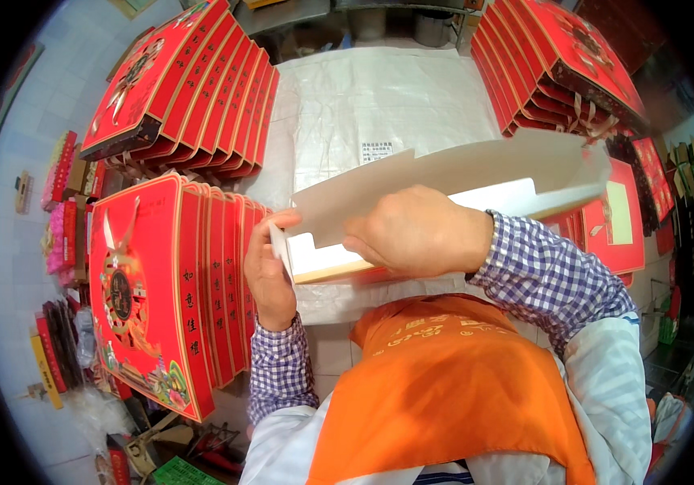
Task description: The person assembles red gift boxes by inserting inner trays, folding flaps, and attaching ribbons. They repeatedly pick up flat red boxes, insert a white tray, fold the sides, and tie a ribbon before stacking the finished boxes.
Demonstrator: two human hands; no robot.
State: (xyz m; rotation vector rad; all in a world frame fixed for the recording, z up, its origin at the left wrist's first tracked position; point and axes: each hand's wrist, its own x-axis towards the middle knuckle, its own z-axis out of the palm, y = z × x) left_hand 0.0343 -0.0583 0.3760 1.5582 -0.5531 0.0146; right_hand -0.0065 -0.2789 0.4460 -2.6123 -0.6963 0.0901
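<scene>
In front of me is a partly folded cardboard gift box (476,166), its pale grey and white inside facing up. Its long far panel stands raised and a white flap lies along the inside. My left hand (273,271) grips the box's left end, with the fingers over the corner and the thumb side toward me. My right hand (424,230) is curled closed at the near long wall, left of the middle. Its fingertips are partly hidden against the wall. The checked sleeves of both arms end at the wrists.
Rows of red printed gift boxes stand at the far left (185,97), near left (145,283) and far right (541,65). A white woven sheet (363,105) is spread beyond the box. Flat red cardboard pieces (626,242) lie on the right. Metal pots (432,28) stand at the back.
</scene>
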